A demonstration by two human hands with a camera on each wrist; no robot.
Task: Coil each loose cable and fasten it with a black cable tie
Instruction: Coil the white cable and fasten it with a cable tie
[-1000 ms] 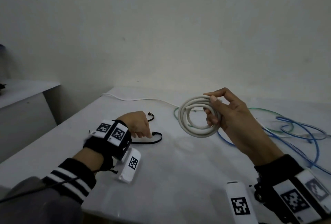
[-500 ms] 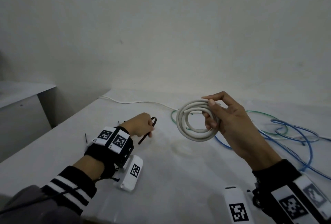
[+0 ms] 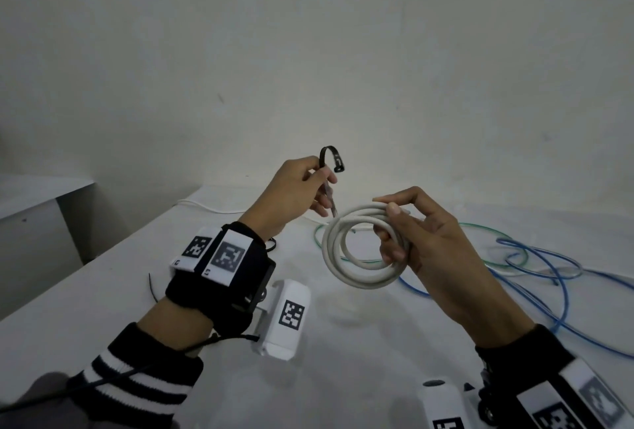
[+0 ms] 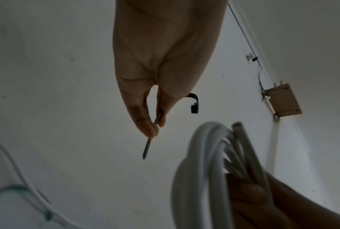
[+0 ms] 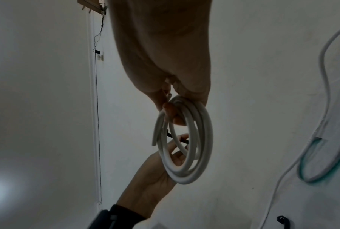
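Note:
My right hand (image 3: 398, 226) grips a coiled white cable (image 3: 346, 267) upright above the table, fingers through the loops; the coil (image 5: 184, 168) also hangs below that hand (image 5: 173, 106) in the right wrist view. My left hand (image 3: 319, 185) pinches a black cable tie (image 3: 331, 154) just left of the coil. The tie's head curls over the top and its pointed tail (image 4: 146, 151) sticks out past the fingertips toward the coil (image 4: 202, 155). Another black tie (image 5: 283, 221) lies on the table.
Loose blue cables (image 3: 535, 257), a green cable (image 3: 487, 229) and a thin white cable (image 3: 206, 205) lie on the white table (image 3: 360, 343) behind and to the right. A thin black strand (image 3: 152, 288) lies left of my left wrist. A lower grey surface (image 3: 37, 195) stands at left.
My left hand lifted the black tie off the table and carried it up and right to the coil. The right hand kept the coil held up, almost in place.

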